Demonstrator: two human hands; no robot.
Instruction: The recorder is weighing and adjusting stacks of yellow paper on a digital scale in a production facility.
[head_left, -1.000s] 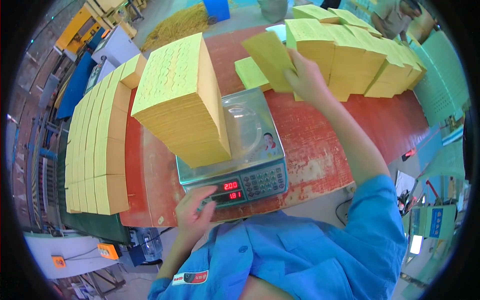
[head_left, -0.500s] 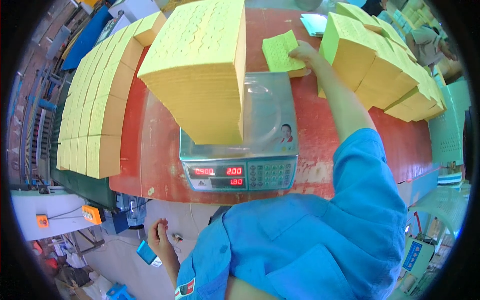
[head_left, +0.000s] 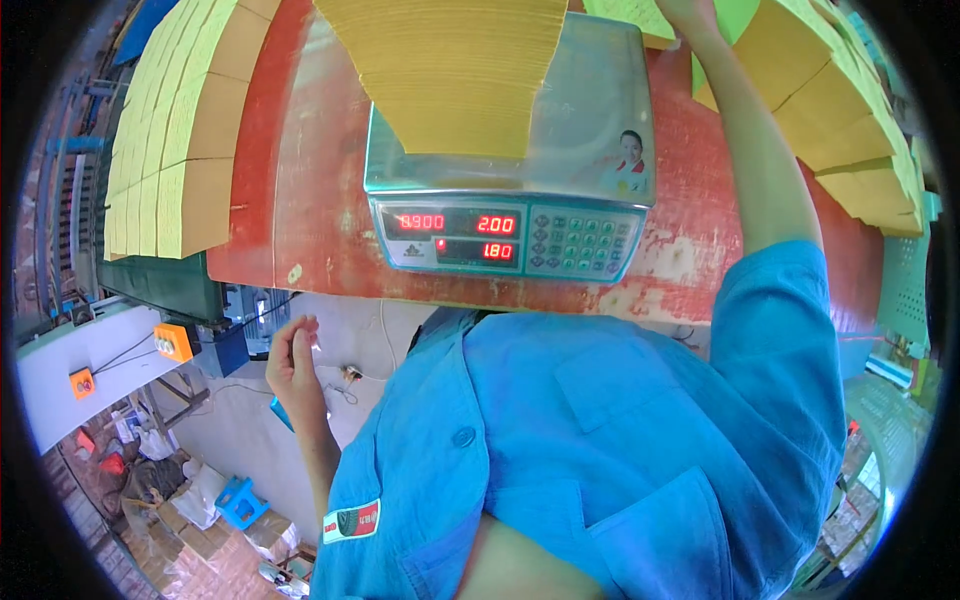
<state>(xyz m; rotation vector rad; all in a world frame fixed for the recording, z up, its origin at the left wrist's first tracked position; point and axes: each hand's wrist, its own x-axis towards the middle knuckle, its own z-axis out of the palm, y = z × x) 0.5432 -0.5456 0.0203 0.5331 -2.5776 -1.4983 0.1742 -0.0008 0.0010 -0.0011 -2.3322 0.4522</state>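
You are mid-weighing: the yellow paper stack (head_left: 450,70) sits on the pan of the digital scale (head_left: 510,200), which stands at the near edge of the red table (head_left: 300,180). Your right hand (head_left: 685,12) reaches over the scale's far right corner to the loose yellow sheets (head_left: 625,18); its grip is cut off, so I cannot tell. Your left hand (head_left: 292,360) hangs below the table edge, loosely curled, holding nothing I can see. The next move, I judge, calls for fine sheet-by-sheet handling.

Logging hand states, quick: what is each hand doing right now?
Left hand: below the table edge, fingers loosely curled, holding nothing visible.
Right hand: mostly out of view; grip cannot be told.
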